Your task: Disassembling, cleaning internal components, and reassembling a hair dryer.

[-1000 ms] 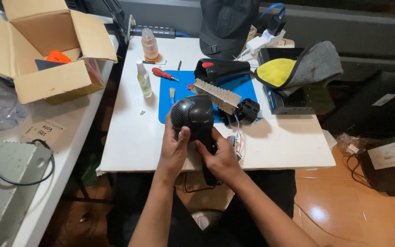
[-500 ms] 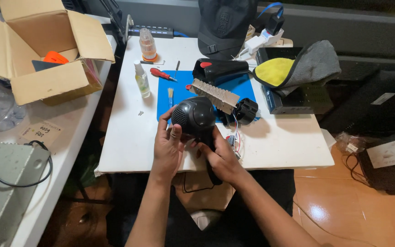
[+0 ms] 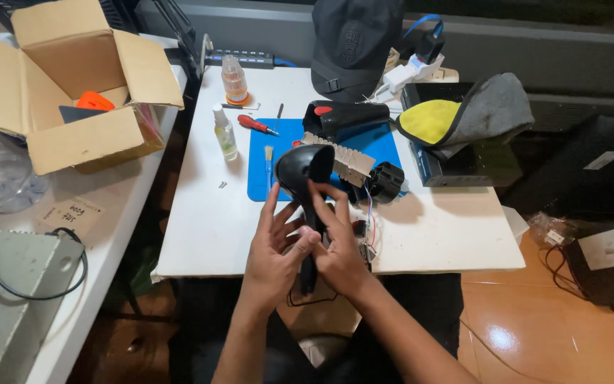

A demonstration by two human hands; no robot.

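Holding black casing (image 3: 305, 171), left hand (image 3: 273, 250), right hand (image 3: 337, 249)

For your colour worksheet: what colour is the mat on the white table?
Blue; the mat shows best in the head view.

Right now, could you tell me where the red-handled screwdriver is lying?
In the head view, the red-handled screwdriver lies on the white table, at the blue mat's upper-left corner, right of the small clear bottle.
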